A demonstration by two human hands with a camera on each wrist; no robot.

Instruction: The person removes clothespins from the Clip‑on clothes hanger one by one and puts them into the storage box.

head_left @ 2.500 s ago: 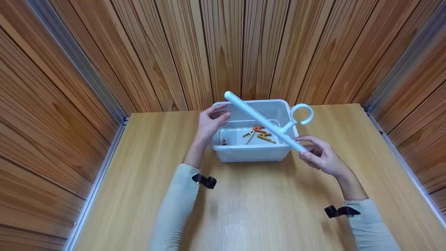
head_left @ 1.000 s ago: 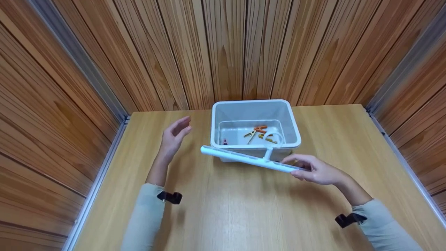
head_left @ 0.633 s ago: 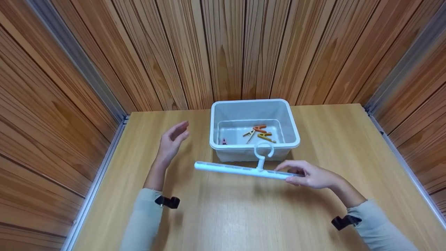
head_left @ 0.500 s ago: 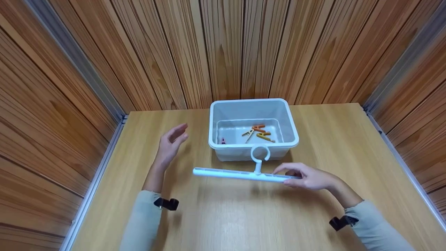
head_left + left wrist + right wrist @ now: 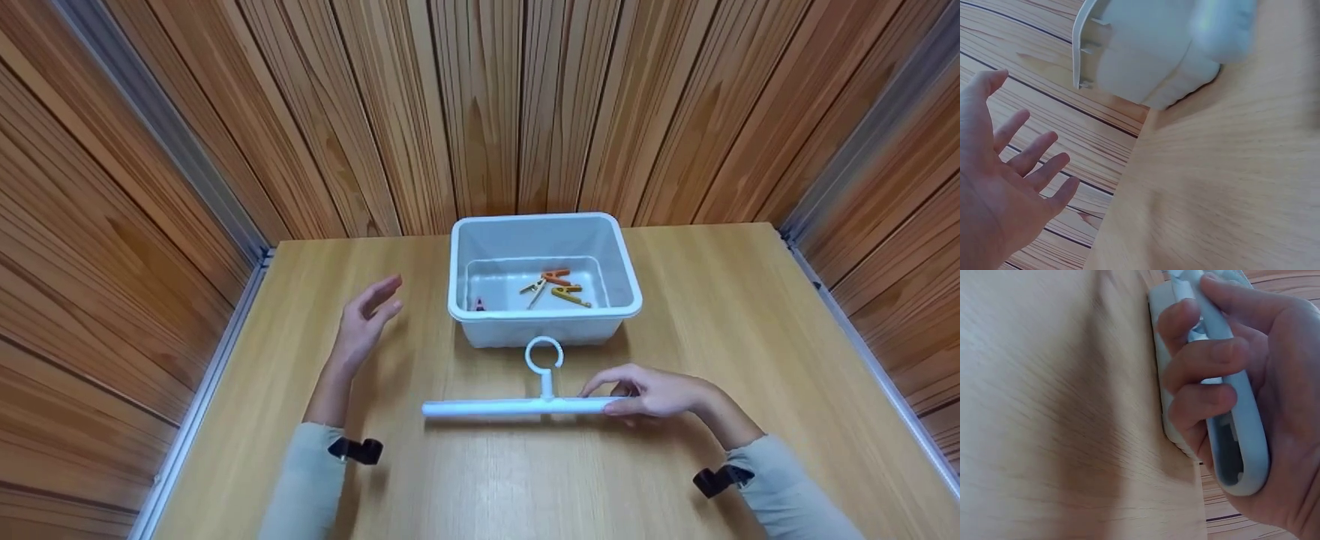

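Note:
A pale blue plastic clothes hanger with a straight bar and a round hook lies level in front of the bin, close over the table. My right hand grips the bar's right end; in the right wrist view several fingers curl round the hanger, whose underside is hollow. Left of the bin, my left hand is held up with nothing in it, and its fingers spread loosely in the left wrist view. Inside the white bin lie an orange clothespin, a mustard one and a pale yellow one.
The bin stands at the back of the wooden table, near the plank wall. A small dark red piece lies in the bin's left front corner. Plank walls and metal rails bound both sides.
The hanger has come from over the bin toward me and down near the table, turning from slanted to level, still in my right hand. My left hand has moved left, away from the bin.

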